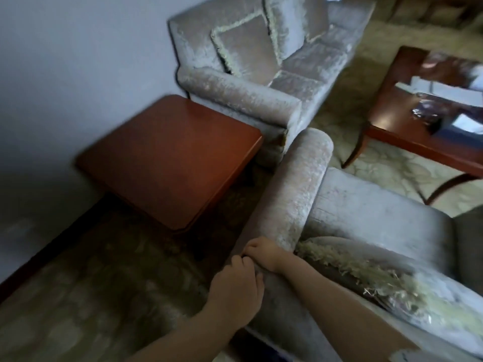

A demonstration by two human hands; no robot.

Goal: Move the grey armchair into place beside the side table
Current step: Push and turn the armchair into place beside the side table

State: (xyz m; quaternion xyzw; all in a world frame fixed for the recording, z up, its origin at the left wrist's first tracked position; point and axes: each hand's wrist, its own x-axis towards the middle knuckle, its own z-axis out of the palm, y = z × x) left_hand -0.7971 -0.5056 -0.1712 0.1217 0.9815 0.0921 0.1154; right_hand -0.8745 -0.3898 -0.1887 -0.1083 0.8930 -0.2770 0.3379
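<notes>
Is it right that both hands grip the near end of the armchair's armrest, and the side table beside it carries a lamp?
Not quite. In the head view the side table has a bare top; no lamp stands on it. The rest holds: the left hand and right hand both grip the near end of the armchair armrest.

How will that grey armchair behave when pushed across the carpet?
Grey armchair: probably heavy, given its bulky upholstered frame. Likely drags on the patterned carpet rather than glides. Left hand and right hand press its padded armrest, which may give slightly.
</notes>
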